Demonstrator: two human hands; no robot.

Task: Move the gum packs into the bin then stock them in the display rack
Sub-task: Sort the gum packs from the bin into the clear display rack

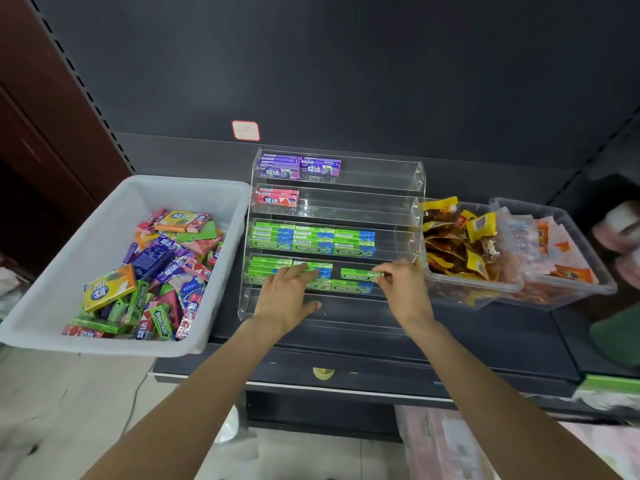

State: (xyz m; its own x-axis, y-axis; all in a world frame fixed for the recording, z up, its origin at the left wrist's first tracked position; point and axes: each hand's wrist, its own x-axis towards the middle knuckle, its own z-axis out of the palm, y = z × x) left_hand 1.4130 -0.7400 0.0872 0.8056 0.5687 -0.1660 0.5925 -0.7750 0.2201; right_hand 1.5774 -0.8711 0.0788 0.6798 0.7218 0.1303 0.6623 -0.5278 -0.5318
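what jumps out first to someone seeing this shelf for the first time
The clear acrylic stepped display rack in the middle draws the eye, its tiers partly filled with purple, red and green gum packs. Both hands work its fourth tier: the left hand rests on the green packs, while the right hand pinches a green Doublemint gum pack. To the left, a white plastic bin holds a jumble of multicoloured gum packs.

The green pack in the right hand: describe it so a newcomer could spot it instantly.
Start at the clear tiered display rack mid-shelf, between the white bin and the snack tubs. On its fourth tier down, the right hand pinches a green Doublemint pack by its right end. It alone lies atop another pack, apart from the left stacks.
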